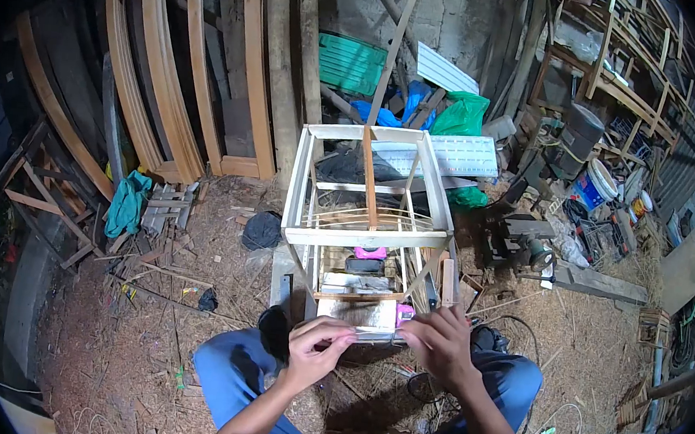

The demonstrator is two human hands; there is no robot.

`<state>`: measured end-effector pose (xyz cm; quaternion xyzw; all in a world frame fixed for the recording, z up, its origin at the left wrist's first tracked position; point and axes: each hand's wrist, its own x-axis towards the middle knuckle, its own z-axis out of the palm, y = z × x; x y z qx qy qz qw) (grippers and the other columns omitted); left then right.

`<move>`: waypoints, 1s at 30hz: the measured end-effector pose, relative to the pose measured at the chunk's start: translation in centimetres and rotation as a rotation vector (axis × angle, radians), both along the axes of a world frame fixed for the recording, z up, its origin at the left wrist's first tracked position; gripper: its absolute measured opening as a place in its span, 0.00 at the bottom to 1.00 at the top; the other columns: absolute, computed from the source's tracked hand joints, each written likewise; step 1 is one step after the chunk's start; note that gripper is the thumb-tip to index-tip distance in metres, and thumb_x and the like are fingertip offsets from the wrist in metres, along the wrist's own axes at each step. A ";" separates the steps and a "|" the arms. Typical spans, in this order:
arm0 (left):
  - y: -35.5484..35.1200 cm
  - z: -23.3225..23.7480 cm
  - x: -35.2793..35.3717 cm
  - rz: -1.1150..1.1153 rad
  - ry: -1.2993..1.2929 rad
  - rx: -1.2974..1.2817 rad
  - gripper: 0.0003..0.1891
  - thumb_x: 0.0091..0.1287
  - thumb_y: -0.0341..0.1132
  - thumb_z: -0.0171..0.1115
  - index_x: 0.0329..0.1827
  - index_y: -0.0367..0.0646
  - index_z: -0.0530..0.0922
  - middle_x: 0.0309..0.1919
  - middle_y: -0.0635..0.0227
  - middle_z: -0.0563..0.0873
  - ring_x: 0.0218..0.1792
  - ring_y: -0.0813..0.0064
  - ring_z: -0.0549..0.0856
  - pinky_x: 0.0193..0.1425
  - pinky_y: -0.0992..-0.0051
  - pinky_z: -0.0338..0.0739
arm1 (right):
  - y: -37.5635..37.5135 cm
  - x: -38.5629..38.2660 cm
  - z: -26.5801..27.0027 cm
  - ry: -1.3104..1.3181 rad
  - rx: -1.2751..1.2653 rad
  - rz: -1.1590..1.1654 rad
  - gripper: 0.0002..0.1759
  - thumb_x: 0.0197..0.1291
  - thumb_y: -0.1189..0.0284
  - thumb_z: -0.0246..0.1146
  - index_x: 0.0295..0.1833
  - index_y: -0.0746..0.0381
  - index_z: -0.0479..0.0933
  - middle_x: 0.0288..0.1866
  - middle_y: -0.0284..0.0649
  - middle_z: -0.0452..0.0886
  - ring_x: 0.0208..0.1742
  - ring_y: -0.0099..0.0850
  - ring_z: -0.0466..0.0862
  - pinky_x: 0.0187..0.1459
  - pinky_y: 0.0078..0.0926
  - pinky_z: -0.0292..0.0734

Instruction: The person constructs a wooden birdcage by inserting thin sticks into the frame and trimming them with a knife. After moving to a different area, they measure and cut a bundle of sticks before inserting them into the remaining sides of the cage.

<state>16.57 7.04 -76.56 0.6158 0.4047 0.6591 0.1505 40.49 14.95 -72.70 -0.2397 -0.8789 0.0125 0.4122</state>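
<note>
Both of my hands are raised over my lap, close to the near end of a pale wooden frame [366, 240]. The fingers of my left hand [316, 350] are pinched together. A few centimetres apart from it, my right hand [442, 347] is also closed, its fingers curled inward. Something thin seems to lie between the fingertips, too small to make out. Just beyond the hands is a light flat board [357, 312], with a pink object [404, 313] at its right end. A brown wooden strip [370, 177] lies lengthwise across the frame's top.
Inside the frame sits a pink-and-black object [367, 261]. Tall wooden door frames [156, 73] lean at the left. A black bag [263, 231] lies beside the frame. A paint bucket [597, 184] and tools stand at the right. Sawdust and offcuts cover the floor [152, 332].
</note>
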 end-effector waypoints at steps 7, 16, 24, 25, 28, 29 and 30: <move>1.6 7.3 -1.2 0.267 0.410 0.234 0.10 0.69 0.34 0.68 0.50 0.42 0.86 0.50 0.63 0.90 0.52 0.59 0.85 0.60 0.60 0.72 | 3.1 0.0 7.3 0.137 0.181 -0.093 0.06 0.59 0.73 0.73 0.42 0.57 0.84 0.36 0.35 0.84 0.33 0.34 0.77 0.35 0.36 0.66; 7.4 11.9 -0.4 0.539 0.815 -0.060 0.23 0.68 0.37 0.70 0.65 0.40 0.82 0.64 0.62 0.85 0.64 0.63 0.81 0.68 0.61 0.66 | 6.4 -1.9 11.2 0.138 0.015 -0.235 0.07 0.61 0.73 0.71 0.45 0.57 0.86 0.43 0.36 0.84 0.41 0.38 0.82 0.41 0.38 0.74; 3.0 11.0 1.6 0.556 0.764 -0.168 0.26 0.62 0.41 0.73 0.64 0.41 0.83 0.60 0.62 0.86 0.62 0.61 0.82 0.65 0.62 0.65 | 4.7 -0.4 11.2 0.104 -0.170 -0.155 0.12 0.59 0.70 0.72 0.49 0.56 0.87 0.43 0.36 0.83 0.40 0.39 0.84 0.39 0.37 0.77; 2.5 10.8 1.8 0.551 0.765 -0.173 0.28 0.61 0.42 0.73 0.63 0.40 0.83 0.58 0.61 0.85 0.61 0.58 0.81 0.65 0.61 0.64 | 4.0 -0.4 11.9 0.071 -0.181 -0.161 0.11 0.56 0.74 0.72 0.47 0.55 0.88 0.41 0.37 0.83 0.38 0.38 0.85 0.38 0.35 0.79; 1.7 10.4 2.1 0.593 0.819 -0.182 0.30 0.62 0.47 0.76 0.65 0.43 0.83 0.58 0.64 0.84 0.59 0.63 0.81 0.59 0.63 0.63 | 3.6 0.2 12.3 0.030 -0.212 -0.135 0.13 0.52 0.77 0.73 0.44 0.54 0.89 0.38 0.36 0.81 0.37 0.36 0.86 0.37 0.33 0.81; 1.6 10.3 2.2 0.594 0.828 -0.179 0.30 0.62 0.47 0.76 0.65 0.43 0.83 0.57 0.63 0.83 0.59 0.61 0.80 0.59 0.62 0.62 | 3.7 0.4 12.2 0.019 -0.200 -0.123 0.12 0.53 0.77 0.73 0.44 0.54 0.89 0.38 0.36 0.81 0.37 0.36 0.87 0.37 0.33 0.81; 1.4 10.3 2.3 0.591 0.830 -0.182 0.30 0.62 0.47 0.76 0.65 0.43 0.83 0.57 0.63 0.83 0.59 0.61 0.80 0.59 0.62 0.62 | 3.7 0.6 12.1 0.009 -0.187 -0.112 0.12 0.53 0.77 0.73 0.44 0.54 0.89 0.38 0.35 0.81 0.37 0.36 0.87 0.37 0.33 0.82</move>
